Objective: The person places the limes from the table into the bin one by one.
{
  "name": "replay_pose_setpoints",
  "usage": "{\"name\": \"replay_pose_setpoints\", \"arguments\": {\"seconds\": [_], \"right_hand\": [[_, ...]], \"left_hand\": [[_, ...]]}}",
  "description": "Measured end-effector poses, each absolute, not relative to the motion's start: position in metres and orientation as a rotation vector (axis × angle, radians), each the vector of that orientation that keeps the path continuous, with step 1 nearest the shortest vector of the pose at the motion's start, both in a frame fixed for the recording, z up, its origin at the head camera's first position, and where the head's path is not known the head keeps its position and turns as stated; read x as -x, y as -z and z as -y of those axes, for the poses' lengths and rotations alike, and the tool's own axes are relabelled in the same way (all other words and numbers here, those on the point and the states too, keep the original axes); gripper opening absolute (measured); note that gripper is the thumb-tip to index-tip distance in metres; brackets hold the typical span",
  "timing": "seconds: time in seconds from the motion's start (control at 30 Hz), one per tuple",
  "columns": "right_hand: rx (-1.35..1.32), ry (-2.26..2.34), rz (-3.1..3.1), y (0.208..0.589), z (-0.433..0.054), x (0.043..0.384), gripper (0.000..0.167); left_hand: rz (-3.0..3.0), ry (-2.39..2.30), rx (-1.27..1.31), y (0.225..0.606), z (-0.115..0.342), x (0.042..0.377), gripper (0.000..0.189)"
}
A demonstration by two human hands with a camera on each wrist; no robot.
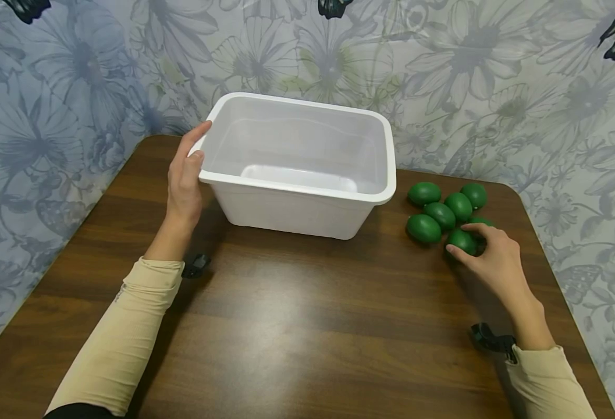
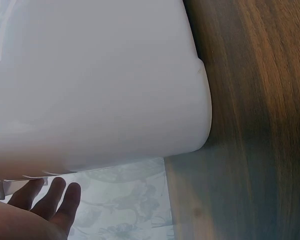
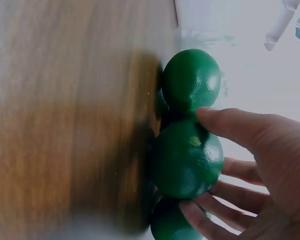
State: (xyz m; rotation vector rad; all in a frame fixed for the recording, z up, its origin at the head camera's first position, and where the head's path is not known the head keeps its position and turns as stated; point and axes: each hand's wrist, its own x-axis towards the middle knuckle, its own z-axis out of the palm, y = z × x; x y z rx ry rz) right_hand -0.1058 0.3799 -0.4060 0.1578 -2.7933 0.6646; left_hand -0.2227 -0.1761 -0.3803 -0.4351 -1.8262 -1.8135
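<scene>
A deep white plastic tub (image 1: pixel 297 209) with a rolled rim stands at the back of the table. At its left end my left hand (image 1: pixel 185 180) holds the rim, thumb on top; in the left wrist view its fingers (image 2: pixel 67 205) lie by the tub's outer wall. Several glossy green limes (image 1: pixel 424 228) are grouped on the table to the right of the tub. My right hand (image 1: pixel 496 262) has thumb and fingers around the nearest lime (image 3: pixel 187 160), which sits among the others. Another lime (image 3: pixel 191 80) lies right beside my thumb in the right wrist view.
The brown wooden table (image 1: pixel 286 326) has rounded far corners and ends close to a flower-patterned wall (image 1: pixel 475 75). Dark straps with small devices (image 1: pixel 490 338) sit at both wrists.
</scene>
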Motion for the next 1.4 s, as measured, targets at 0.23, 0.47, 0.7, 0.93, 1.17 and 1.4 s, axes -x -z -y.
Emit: {"name": "replay_pose_setpoints", "arguments": {"seconds": [0.23, 0.47, 0.7, 0.93, 1.17, 1.4], "right_hand": [[-0.172, -0.608, 2.844, 0.403, -0.375, 0.099, 0.054], [-0.190, -0.623, 2.876, 0.402, -0.373, 0.096, 0.058], [-0.144, -0.630, 2.860, 0.398, -0.370, 0.093, 0.054], [-0.104, -0.647, 2.783, 0.383, -0.365, 0.096, 0.058], [-0.099, -0.733, 2.657, 0.363, -0.351, 0.100, 0.058], [-0.127, -0.836, 2.551, 0.340, -0.330, 0.106, 0.055]], "left_hand": [[1.831, 1.839, 0.425, 0.379, 0.175, 0.223, 0.055], [1.828, 1.825, 0.427, 0.380, 0.175, 0.222, 0.056], [1.849, 1.803, 0.415, 0.380, 0.175, 0.221, 0.056], [1.837, 1.790, 0.425, 0.379, 0.176, 0.221, 0.055], [1.847, 1.793, 0.422, 0.379, 0.177, 0.221, 0.055], [1.847, 1.799, 0.420, 0.380, 0.177, 0.221, 0.056]]}}
